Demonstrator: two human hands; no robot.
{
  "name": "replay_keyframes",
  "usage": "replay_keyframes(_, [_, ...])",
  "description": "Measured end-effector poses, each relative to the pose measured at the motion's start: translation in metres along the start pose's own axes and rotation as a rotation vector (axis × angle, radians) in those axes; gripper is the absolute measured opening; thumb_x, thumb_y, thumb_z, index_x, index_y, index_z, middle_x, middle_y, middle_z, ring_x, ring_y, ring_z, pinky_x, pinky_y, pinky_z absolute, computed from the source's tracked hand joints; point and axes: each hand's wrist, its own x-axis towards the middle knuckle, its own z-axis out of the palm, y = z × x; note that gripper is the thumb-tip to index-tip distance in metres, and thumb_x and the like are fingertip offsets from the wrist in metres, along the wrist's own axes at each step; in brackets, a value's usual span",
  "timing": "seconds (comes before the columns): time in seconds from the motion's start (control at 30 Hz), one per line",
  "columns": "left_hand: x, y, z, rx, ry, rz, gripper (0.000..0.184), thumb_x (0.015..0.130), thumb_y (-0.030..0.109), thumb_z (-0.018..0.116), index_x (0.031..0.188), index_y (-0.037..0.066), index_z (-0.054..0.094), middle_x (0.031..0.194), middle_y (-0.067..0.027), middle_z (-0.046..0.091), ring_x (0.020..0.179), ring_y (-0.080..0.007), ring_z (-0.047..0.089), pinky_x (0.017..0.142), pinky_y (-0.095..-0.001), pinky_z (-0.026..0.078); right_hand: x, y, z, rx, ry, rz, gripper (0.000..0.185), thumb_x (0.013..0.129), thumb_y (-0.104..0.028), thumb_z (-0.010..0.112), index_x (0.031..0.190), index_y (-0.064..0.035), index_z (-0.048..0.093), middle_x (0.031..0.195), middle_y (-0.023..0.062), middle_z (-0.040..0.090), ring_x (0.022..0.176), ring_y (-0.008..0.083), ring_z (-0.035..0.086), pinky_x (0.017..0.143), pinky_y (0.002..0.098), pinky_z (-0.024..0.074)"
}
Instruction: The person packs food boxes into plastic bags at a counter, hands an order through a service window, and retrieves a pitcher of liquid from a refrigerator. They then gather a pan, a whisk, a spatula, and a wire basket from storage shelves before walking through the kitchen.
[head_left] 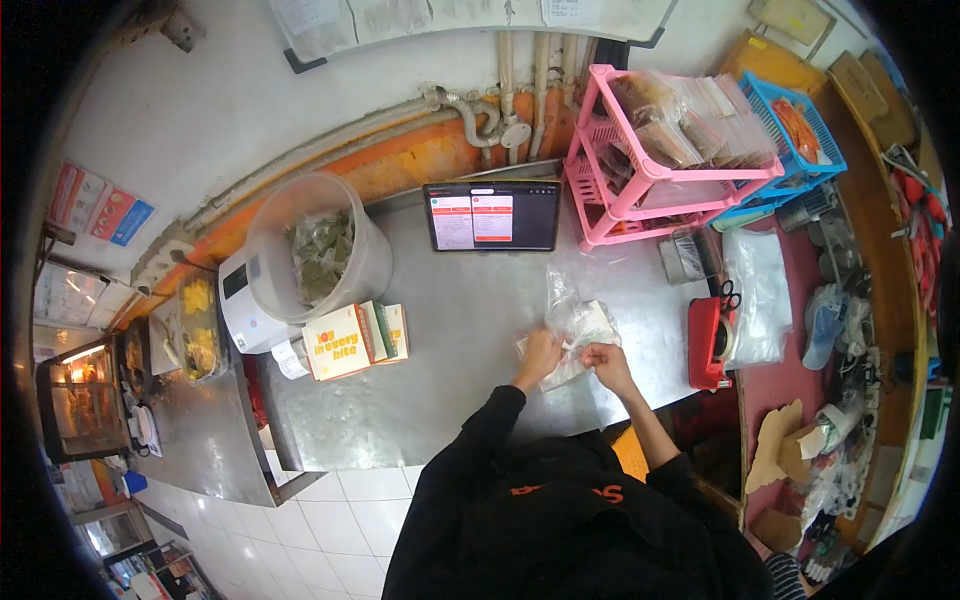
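A clear plastic bag (562, 303) lies on the steel table in front of me, with a whitish item (597, 322) in or under it; I cannot make out which. My left hand (541, 354) is closed on the near left side of the bag. Close by on the right, my right hand (608, 366) pinches the bag's near edge, fingers pressed together. Both hands partly cover the plastic between them.
A tablet (492, 217) stands at the back of the table (440, 330). Left are a clear tub (375, 255) of green packets and printed boxes (338, 343). To the right are a pink rack (655, 195), a red tape dispenser (705, 345), scissors (731, 294) and stacked plastic bags (757, 295).
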Motion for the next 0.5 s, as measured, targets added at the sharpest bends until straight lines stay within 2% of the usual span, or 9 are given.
replay_keyframes(0.07, [0.003,0.005,-0.010,-0.027,-0.057,-0.054,0.018,0.069,0.013,0.054,0.079,-0.001,0.057,0.072,-0.0176,0.056,0.065,-0.0321,0.053,0.059,-0.0409,0.039,-0.008,-0.008,-0.007,-0.061,0.006,0.017,0.005,0.068,0.004,0.051,0.065,0.0004,0.054,0.057,0.0031,0.053,0.055,0.0080,0.049,0.052,0.0227,0.0403])
replay_keyframes(0.13, [0.021,0.035,-0.052,-0.264,-0.566,-0.237,0.023,0.065,0.011,0.056,0.085,0.001,0.057,0.083,-0.0179,0.055,0.077,-0.0306,0.052,0.068,-0.0393,0.040,-0.018,-0.007,-0.026,-0.007,0.049,0.010,0.005,0.068,0.003,0.053,0.067,-0.0004,0.056,0.060,0.0031,0.056,0.059,0.0087,0.052,0.054,0.0225,0.0413])
replay_keyframes(0.2, [0.022,-0.008,-0.059,0.171,-0.249,0.294,0.033,0.062,0.010,0.056,0.094,0.002,0.055,0.090,-0.0184,0.052,0.089,-0.0306,0.049,0.075,-0.0387,0.040,-0.034,-0.007,-0.058,-0.135,0.289,-0.084,0.005,0.068,0.001,0.055,0.070,-0.0015,0.058,0.063,0.0024,0.058,0.062,0.0096,0.054,0.055,0.0225,0.0414])
replay_keyframes(0.23, [0.034,-0.007,-0.080,0.376,-0.230,0.078,0.041,0.061,0.009,0.056,0.101,0.004,0.051,0.091,-0.0182,0.052,0.091,-0.0314,0.049,0.075,-0.0385,0.040,-0.046,-0.002,-0.082,-0.126,0.449,-0.025,0.005,0.069,-0.002,0.056,0.074,-0.0030,0.059,0.067,0.0019,0.059,0.065,0.0101,0.054,0.057,0.0224,0.0410])
replay_keyframes(0.27, [0.050,-0.004,-0.101,0.578,-0.208,-0.142,0.050,0.060,0.009,0.056,0.109,0.005,0.047,0.091,-0.0179,0.051,0.093,-0.0322,0.048,0.076,-0.0383,0.040,-0.058,0.003,-0.103,-0.116,0.630,-0.221,0.006,0.072,-0.008,0.056,0.076,-0.0041,0.059,0.069,0.0022,0.059,0.068,0.0107,0.054,0.059,0.0235,0.0406])
replay_keyframes(0.33, [0.065,-0.023,-0.121,0.487,-0.059,-0.221,0.072,0.060,0.010,0.055,0.126,0.011,0.025,0.095,-0.0182,0.049,0.091,-0.0340,0.049,0.076,-0.0386,0.040,-0.087,0.009,-0.143,-0.320,1.022,0.118,0.012,0.074,-0.013,0.056,0.081,-0.0040,0.058,0.077,0.0040,0.060,0.072,0.0128,0.054,0.061,0.0255,0.0407])
replay_keyframes(0.4, [0.081,-0.044,-0.112,0.428,-0.073,-0.316,0.080,0.060,0.010,0.055,0.129,0.014,0.014,0.096,-0.0188,0.049,0.089,-0.0342,0.050,0.077,-0.0397,0.039,-0.103,0.026,-0.167,-0.716,1.263,0.066,0.019,0.075,-0.016,0.055,0.089,-0.0029,0.056,0.083,0.0064,0.058,0.074,0.0141,0.054,0.063,0.0265,0.0412])
replay_keyframes(0.47, [0.089,-0.045,-0.104,0.367,-0.092,-0.407,0.088,0.061,0.011,0.055,0.131,0.016,0.003,0.097,-0.0195,0.048,0.087,-0.0345,0.051,0.077,-0.0408,0.039,-0.113,0.070,-0.188,-0.650,1.228,0.020,0.022,0.077,-0.016,0.053,0.095,-0.0021,0.054,0.086,0.0066,0.055,0.075,0.0140,0.053,0.065,0.0252,0.0416])
replay_keyframes(0.5, [0.090,-0.041,-0.101,0.405,-0.062,-0.429,0.089,0.061,0.011,0.055,0.131,0.016,0.000,0.096,-0.0199,0.048,0.086,-0.0345,0.051,0.079,-0.0432,0.037,-0.116,0.067,-0.186,-0.233,1.099,0.147,0.023,0.079,-0.016,0.052,0.096,-0.0024,0.054,0.086,0.0057,0.055,0.075,0.0133,0.053,0.065,0.0244,0.0423])
